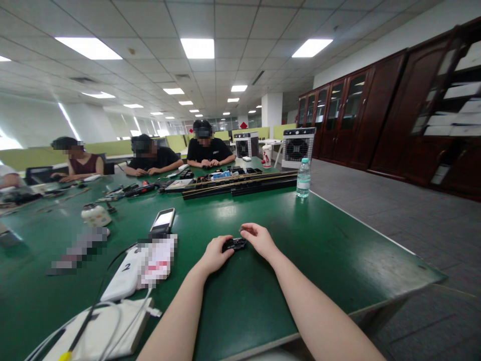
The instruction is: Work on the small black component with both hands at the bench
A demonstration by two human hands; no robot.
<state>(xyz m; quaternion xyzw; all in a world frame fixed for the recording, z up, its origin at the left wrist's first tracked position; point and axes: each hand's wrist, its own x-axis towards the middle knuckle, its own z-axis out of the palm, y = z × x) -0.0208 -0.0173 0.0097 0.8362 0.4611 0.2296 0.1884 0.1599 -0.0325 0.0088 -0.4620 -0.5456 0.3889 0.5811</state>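
A small black part (236, 244) with fine mechanical detail lies on the green table (240, 296) in front of me; its exact kind is too small to tell. My left hand (218, 253) is closed on its left end, thumb at the near side and fingers over the far side. Just right of the part, my right hand (259, 239) hovers with thumb and index finger pinched together near its upper right edge. Something tiny may be between those fingertips, but I cannot make it out.
Left of my arms are a phone (164, 220), a white power bank (126, 273), a white box (135, 326) and loose cables. Farther off lie long black rails (240, 185) beside a water bottle (303, 178). Several people sit across the table. The table's right edge drops to carpet.
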